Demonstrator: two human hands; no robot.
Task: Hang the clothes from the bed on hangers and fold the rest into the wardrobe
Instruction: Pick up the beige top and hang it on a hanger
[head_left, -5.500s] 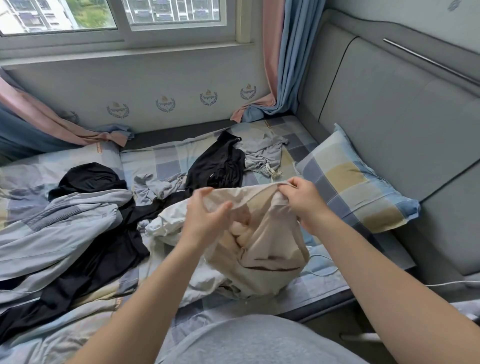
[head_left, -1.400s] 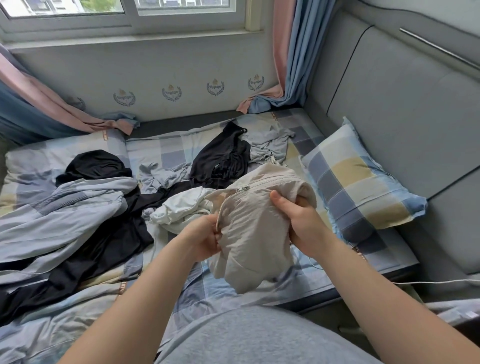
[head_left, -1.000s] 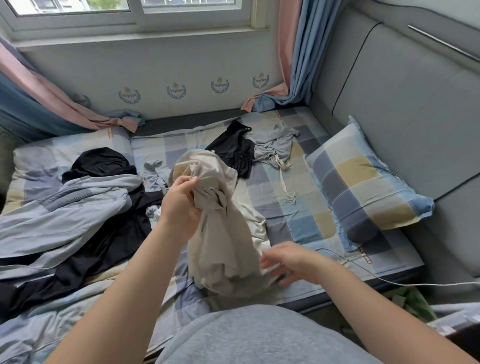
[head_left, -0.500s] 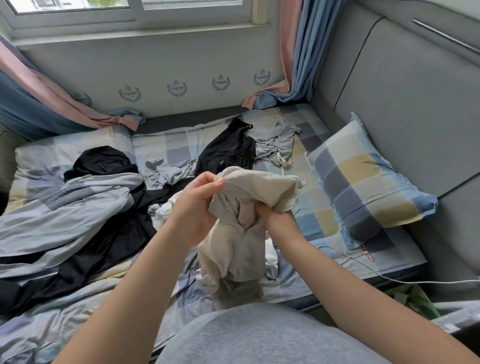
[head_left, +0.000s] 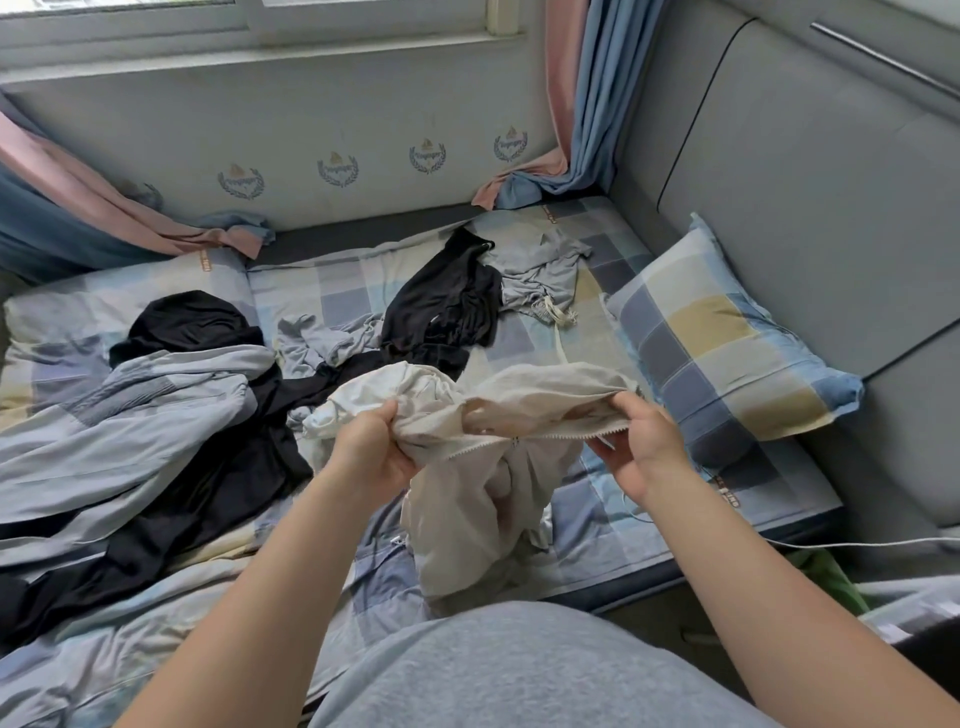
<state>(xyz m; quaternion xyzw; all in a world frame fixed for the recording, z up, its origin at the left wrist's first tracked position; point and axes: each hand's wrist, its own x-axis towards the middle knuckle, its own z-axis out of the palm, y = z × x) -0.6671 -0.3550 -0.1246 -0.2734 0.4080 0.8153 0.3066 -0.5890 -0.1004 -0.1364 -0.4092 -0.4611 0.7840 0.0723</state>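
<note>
Head view: a beige zip-up garment (head_left: 483, 483) hangs above the near edge of the bed (head_left: 737, 483). Its zipper edge is stretched between the left hand (head_left: 371, 452) and right hand (head_left: 641, 447), the fingers (head_left: 644, 415) of both curled round the cloth. Behind it lie a white garment (head_left: 374, 395), black clothes (head_left: 447, 306) and a grey-blue jacket (head_left: 130, 415), with a checked pillow (head_left: 727, 343) to the right.

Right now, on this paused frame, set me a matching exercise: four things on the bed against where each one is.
Things:
1. beige zip garment
2. checked pillow
3. black strappy top
4. pale blue jacket

Places:
A. spread over the left side of the bed
B. gripped by the left hand and the right hand
C. against the grey headboard
D. mid-bed, beside the grey T-shirt

Pairs: 1-B, 2-C, 3-D, 4-A
</note>
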